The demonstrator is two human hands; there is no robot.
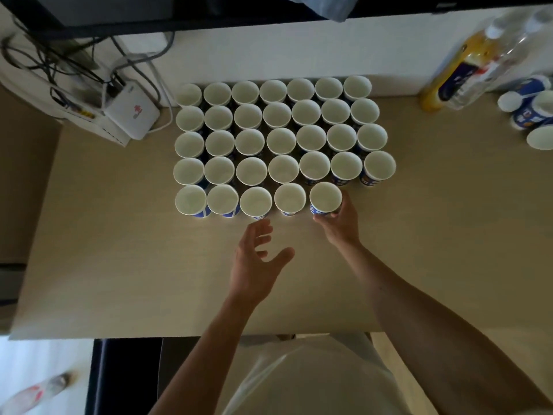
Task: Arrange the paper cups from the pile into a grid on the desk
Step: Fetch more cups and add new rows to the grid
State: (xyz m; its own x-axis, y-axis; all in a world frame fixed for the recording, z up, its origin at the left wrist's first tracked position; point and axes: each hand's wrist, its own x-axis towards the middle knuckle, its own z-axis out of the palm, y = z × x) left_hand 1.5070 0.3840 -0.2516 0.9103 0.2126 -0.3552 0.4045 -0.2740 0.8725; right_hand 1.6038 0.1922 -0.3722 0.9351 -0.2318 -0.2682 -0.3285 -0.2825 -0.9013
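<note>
From the head camera, the grid [279,142] of upright paper cups stands mid-tabletop [119,250], toward the far edge. It has four full rows of seven and a near row of five, counted from the left. The fifth cup [325,197] of that near row is in the right hand [341,223], whose fingers and thumb curl round its lower wall from the near right side. Whether its base is down on the tabletop I cannot tell. The left hand [254,265] hangs open with fingers spread, holding nothing, just on the near side of the row's third cup. The pile [529,115] of spare cups lies at the far right edge, beside two bottles [466,73]. A router [131,115] with cables sits at the far left corner.

The step in hand looks to be seating this cup. To do it well, line it up with the cup behind it and set it close to its left neighbour. Then let the fingers go outward to the right so that nothing gets nudged. Two places to its right are not yet filled.
</note>
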